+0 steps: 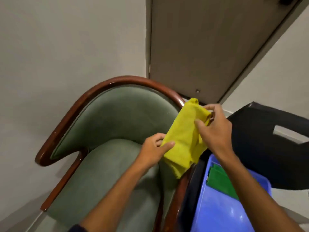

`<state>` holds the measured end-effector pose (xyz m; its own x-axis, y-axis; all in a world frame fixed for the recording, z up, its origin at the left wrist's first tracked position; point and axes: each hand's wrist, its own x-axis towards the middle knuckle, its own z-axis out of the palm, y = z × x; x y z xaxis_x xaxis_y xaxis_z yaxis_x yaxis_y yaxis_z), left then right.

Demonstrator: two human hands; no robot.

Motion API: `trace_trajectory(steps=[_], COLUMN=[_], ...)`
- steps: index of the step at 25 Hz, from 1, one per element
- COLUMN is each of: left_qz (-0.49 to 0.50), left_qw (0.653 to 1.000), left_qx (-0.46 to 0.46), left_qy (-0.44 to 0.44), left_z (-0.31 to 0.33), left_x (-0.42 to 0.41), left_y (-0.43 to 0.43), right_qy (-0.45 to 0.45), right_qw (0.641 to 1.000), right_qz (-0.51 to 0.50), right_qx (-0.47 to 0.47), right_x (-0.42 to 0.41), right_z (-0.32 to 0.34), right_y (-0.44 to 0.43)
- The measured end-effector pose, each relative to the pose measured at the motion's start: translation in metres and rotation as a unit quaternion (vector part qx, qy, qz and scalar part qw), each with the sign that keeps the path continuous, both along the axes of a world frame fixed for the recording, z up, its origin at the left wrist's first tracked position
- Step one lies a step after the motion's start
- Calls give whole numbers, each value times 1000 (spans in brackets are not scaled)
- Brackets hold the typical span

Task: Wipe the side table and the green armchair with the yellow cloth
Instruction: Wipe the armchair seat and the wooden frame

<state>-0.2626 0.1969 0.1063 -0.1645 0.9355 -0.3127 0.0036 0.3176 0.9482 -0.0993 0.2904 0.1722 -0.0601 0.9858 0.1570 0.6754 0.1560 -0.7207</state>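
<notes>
The yellow cloth (184, 139) hangs folded in the air above the right arm of the green armchair (117, 124). My left hand (155, 149) pinches its lower left edge. My right hand (215, 129) grips its upper right corner. The armchair has green upholstery and a curved dark wooden frame (70, 114); its seat (113, 178) lies below my left forearm. No side table can be made out for certain; a black surface (260, 148) with a slot-shaped cutout sits to the right of the chair.
A blue plastic bin (222, 213) holding a green cloth (219, 180) stands right of the armchair, under my right forearm. A grey door (209, 47) is behind the chair, with pale walls on both sides.
</notes>
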Motion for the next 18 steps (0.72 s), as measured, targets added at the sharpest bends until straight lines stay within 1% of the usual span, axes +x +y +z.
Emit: trace_trajectory(steps=[1, 2, 3, 4, 5, 6, 7, 9, 11, 12, 13, 14, 16, 18], left_qz=[27, 49, 54, 49, 42, 31, 22, 18, 47, 66, 84, 94, 91, 92], left_qw=[1000, 997, 986, 965, 941, 917, 894, 840, 785, 766, 756, 757, 785, 809], left_qx=[3, 4, 6, 12, 23, 29, 26, -8, -67, -102, -139, -175, -221, -228], left_qy=[-5, 54, 155, 257, 336, 396, 447, 543, 614, 631, 635, 623, 571, 534], left_z=[4, 6, 4, 1, -2, -7, -14, -27, -36, -41, -45, -50, -58, -65], left_x=[12, 17, 14, 4, -13, -36, -62, -124, -189, -219, -245, -266, -288, -300], left_y=[19, 35, 46, 51, 52, 51, 48, 39, 23, 14, 5, -3, -15, -18], right_qy=[-48, -121, -185, -221, -237, -248, -258, -277, -310, -333, -355, -372, -391, -400], right_qw=[998, 989, 978, 973, 970, 966, 963, 959, 945, 933, 920, 908, 888, 865], right_qz=[-4, -4, 4, 26, 53, 70, 74, 65, 84, 101, 120, 138, 172, 224], right_qx=[51, 88, 96, 66, 13, -30, -40, 6, 65, 90, 113, 133, 171, 205], right_x=[-3, -8, -14, -23, -31, -37, -39, -45, -64, -76, -93, -112, -152, -201], right_z=[1, -6, -18, -34, -53, -71, -86, -97, -96, -94, -94, -96, -104, -117], right_y=[20, 33, 40, 40, 35, 32, 34, 52, 81, 97, 113, 127, 145, 150])
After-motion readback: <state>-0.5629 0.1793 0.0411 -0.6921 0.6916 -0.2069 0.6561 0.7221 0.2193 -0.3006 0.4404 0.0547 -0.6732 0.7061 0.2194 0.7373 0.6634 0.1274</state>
